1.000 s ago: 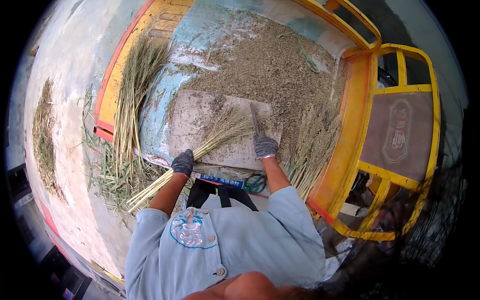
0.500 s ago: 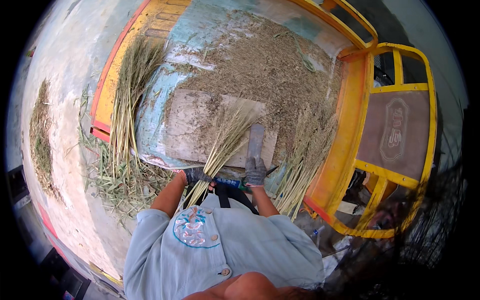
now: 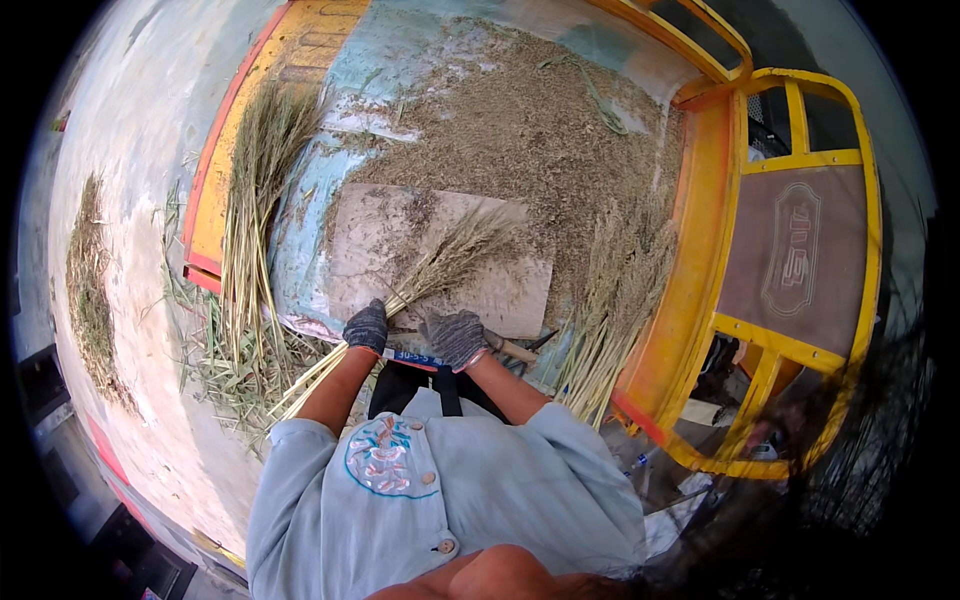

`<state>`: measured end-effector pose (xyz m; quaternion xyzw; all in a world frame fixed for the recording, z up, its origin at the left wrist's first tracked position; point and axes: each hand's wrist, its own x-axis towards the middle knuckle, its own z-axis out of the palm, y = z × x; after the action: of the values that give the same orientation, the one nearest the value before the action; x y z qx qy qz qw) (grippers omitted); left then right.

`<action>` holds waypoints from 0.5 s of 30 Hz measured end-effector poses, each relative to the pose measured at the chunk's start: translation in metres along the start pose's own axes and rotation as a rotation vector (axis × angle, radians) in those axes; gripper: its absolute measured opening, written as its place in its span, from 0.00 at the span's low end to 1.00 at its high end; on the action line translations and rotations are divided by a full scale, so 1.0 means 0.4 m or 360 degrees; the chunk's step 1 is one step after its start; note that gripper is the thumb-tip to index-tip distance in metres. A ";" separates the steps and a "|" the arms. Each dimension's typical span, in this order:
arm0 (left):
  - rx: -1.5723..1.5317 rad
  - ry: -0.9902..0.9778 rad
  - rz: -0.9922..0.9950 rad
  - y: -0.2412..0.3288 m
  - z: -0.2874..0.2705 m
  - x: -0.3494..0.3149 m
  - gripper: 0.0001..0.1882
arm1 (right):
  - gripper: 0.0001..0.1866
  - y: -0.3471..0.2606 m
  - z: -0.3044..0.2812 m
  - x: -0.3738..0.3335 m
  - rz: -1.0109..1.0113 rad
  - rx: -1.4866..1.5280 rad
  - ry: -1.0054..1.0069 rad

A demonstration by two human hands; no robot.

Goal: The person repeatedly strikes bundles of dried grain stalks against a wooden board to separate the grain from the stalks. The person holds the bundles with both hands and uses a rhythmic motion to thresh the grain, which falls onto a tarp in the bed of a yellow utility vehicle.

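Both my hands wear grey knit gloves. My left hand (image 3: 366, 326) is closed round a bundle of dry grass stalks (image 3: 455, 252). Its seed heads lie over the wooden board (image 3: 350, 262), and the bare stems run back past my left forearm. Close beside the stalks, my right hand (image 3: 456, 338) is closed on a flat-bladed knife. Its wooden handle (image 3: 512, 348) sticks out to the right of the glove. The blade is hidden or too hard to make out.
Loose seed and chaff (image 3: 540, 125) covers the yellow cart bed. Stalk bundles lie on the left (image 3: 245, 230) and right (image 3: 610, 290). Cut leaves (image 3: 235, 375) lie below the cart's left edge. A yellow-framed panel (image 3: 800, 250) stands at the right.
The left hand has moved up along the stalks, whose stems now swing out to the left. The right hand has turned and moved left; the blade that pointed away is now out of sight.
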<state>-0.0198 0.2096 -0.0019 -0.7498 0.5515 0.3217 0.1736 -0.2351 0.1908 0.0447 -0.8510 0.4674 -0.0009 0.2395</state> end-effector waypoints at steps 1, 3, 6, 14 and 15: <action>0.0015 -0.0027 -0.0021 0.003 0.005 0.000 0.13 | 0.13 0.058 0.064 0.018 0.0038 -0.0075 -0.0150; 0.0027 -0.0068 -0.0077 0.003 0.010 0.004 0.13 | 0.14 0.187 0.117 0.032 0.0268 -0.0150 -0.0229; 0.0023 -0.0039 -0.0071 -0.002 0.039 -0.006 0.12 | 0.19 0.359 0.043 0.017 0.0649 -0.0245 -0.0120; -0.0032 -0.0029 -0.0088 0.000 0.027 0.000 0.12 | 0.19 0.083 0.008 0.010 0.0389 -0.0021 -0.0044; -0.0019 -0.0023 -0.0076 -0.001 0.024 0.002 0.12 | 0.18 0.035 0.023 0.013 0.0140 0.0073 -0.0170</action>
<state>-0.0218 0.2150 -0.0096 -0.7615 0.5301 0.3262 0.1807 -0.2413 0.1842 0.0296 -0.8227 0.4909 0.0443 0.2832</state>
